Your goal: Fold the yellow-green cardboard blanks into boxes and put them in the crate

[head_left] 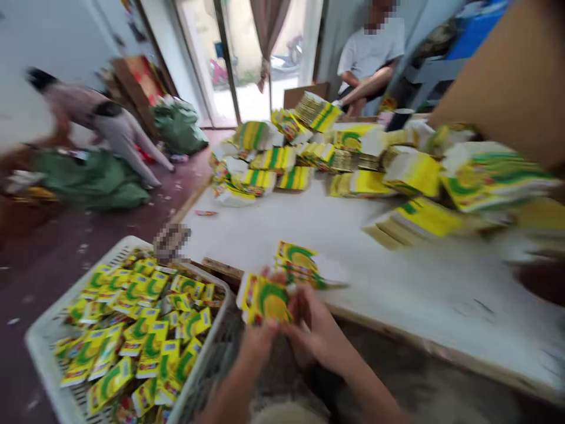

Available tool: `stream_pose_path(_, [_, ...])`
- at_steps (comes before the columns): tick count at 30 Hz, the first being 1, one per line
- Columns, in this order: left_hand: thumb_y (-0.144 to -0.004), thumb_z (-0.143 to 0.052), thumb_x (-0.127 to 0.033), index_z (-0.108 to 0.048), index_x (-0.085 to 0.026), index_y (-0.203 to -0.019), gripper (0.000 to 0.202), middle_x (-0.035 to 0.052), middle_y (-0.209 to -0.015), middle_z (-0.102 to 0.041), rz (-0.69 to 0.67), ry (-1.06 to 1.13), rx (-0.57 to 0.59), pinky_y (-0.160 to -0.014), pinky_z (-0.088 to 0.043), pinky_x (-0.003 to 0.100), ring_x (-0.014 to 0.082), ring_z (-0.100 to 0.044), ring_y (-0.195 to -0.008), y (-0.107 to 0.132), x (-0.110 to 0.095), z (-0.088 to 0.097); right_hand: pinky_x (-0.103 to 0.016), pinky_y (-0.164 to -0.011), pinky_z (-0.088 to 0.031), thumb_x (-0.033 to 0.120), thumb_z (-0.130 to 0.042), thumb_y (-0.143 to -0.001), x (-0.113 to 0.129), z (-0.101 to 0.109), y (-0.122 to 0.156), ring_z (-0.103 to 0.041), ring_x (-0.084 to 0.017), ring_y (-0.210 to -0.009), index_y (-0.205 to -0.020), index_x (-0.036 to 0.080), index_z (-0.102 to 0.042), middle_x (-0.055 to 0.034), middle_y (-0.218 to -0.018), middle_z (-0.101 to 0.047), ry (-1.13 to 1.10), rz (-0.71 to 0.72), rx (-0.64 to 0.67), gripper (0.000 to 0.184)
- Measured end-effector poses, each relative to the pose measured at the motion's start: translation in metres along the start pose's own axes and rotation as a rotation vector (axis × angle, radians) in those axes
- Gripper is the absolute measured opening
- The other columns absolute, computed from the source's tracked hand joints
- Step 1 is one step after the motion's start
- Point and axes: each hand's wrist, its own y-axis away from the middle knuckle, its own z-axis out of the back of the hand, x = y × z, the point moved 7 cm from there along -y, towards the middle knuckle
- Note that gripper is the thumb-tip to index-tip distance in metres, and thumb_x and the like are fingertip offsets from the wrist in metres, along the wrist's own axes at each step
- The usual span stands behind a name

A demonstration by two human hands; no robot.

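Observation:
Between my two hands, just in front of the table edge, is a yellow and green printed packet (pixel 270 303), slightly blurred. My left hand (pixel 260 338) grips its left side, thumb on the printed face. The fingers of my right hand (pixel 314 324) are closed at its right edge. Just beyond it, a small stack of flat printed yellow cartons (pixel 296 259) with white flaps lies on the table. A white plastic basket (pixel 42 338) stands to the left of my hands, holding many yellow and green packets (pixel 148 330).
Bundles of flat yellow cartons (pixel 273 159) are heaped along the far side of the white table (pixel 282 215). One person (pixel 373 56) sits beyond it. Another person (pixel 97 112) bends over a green sack (pixel 92 179) at left. A second green sack (pixel 179 123) stands near the doorway.

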Motion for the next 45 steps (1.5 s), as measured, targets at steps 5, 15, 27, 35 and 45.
stream_pose_path(5, [-0.076, -0.045, -0.078, -0.051, -0.023, -0.090, 0.058, 0.0080, -0.083, -0.052, -0.091, 0.049, -0.331, -0.082, -0.048, 0.039, 0.0215, -0.054, -0.081, -0.011, -0.003, 0.011, -0.035, -0.087, -0.055, 0.041, -0.067, -0.083, -0.025, -0.037, 0.014, -0.065, -0.023, -0.104, -0.127, 0.024, -0.046, -0.0107, -0.112, -0.065, -0.193, 0.013, 0.089, 0.051])
stream_pose_path(15, [-0.049, -0.083, -0.066, -0.058, -0.022, -0.113, 0.082, 0.0065, -0.094, -0.060, -0.007, 0.077, -0.093, -0.074, -0.048, 0.033, 0.0189, -0.055, -0.079, 0.001, -0.005, -0.002, -0.027, -0.071, -0.061, 0.043, -0.073, -0.073, -0.056, 0.015, 0.004, -0.072, -0.024, -0.081, -0.090, 0.023, -0.074, -0.0059, -0.090, -0.075, 0.130, 0.012, -0.067, 0.027])
stream_pose_path(27, [-0.064, -0.066, -0.075, -0.039, -0.021, -0.147, 0.103, 0.0140, -0.149, -0.044, -0.024, -0.426, 0.349, -0.116, -0.028, 0.047, 0.0344, -0.038, -0.138, 0.013, -0.096, 0.009, -0.036, -0.073, -0.054, 0.026, -0.052, -0.092, 0.028, 0.051, 0.032, -0.067, -0.022, -0.083, -0.108, 0.036, -0.072, -0.0014, -0.091, -0.075, 0.830, 0.739, -0.126, 0.028])
stream_pose_path(35, [-0.078, -0.072, -0.034, -0.043, -0.021, -0.132, 0.063, 0.0094, -0.119, -0.064, 0.032, -0.775, 0.302, -0.090, -0.052, 0.036, 0.0235, -0.063, -0.104, 0.023, -0.039, -0.020, -0.054, -0.117, -0.023, 0.035, -0.066, -0.087, 0.040, 0.030, 0.046, -0.036, -0.029, -0.140, -0.136, 0.033, -0.049, -0.0062, -0.150, -0.043, 0.514, 0.478, -0.329, 0.053])
stream_pose_path(45, [-0.083, -0.064, -0.031, -0.037, -0.022, -0.131, 0.056, 0.0100, -0.114, -0.061, -0.495, -1.008, 0.307, -0.076, -0.057, 0.033, 0.0241, -0.067, -0.099, 0.019, -0.031, -0.018, -0.037, -0.104, -0.043, 0.048, -0.069, -0.081, -0.019, -0.011, 0.020, -0.059, -0.023, -0.116, -0.121, 0.017, -0.063, -0.0058, -0.116, -0.068, -0.462, -0.238, 0.314, 0.050])
